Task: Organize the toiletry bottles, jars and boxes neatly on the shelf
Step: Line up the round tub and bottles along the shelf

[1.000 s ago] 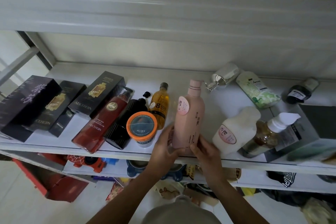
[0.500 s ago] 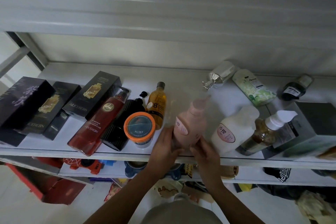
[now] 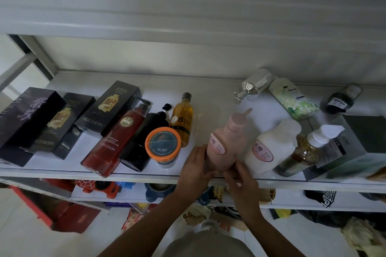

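The job looks roughly half done. On the left part of the shelf a tidy row already lies side by side: three dark boxes, a red pump bottle, a black pump bottle and an amber bottle, with an orange-lidded jar standing at the near edge in front of them.

The pink bottle is the item in hand. It sits in the gap just right of the jar, base at the near edge and cap tilted toward the far right. The left hand wraps its fingers round the bottle's lower left side, and the right hand pinches the base from the right — both are holding it, so it is not yet set down in line.

The right side is still loose. A white bottle and a brown pump bottle lean close together against a grey box, while a silver bottle, a green-patterned bottle and a small dark bottle lie at odd angles along the far edge — these probably remain to be gathered into the row.
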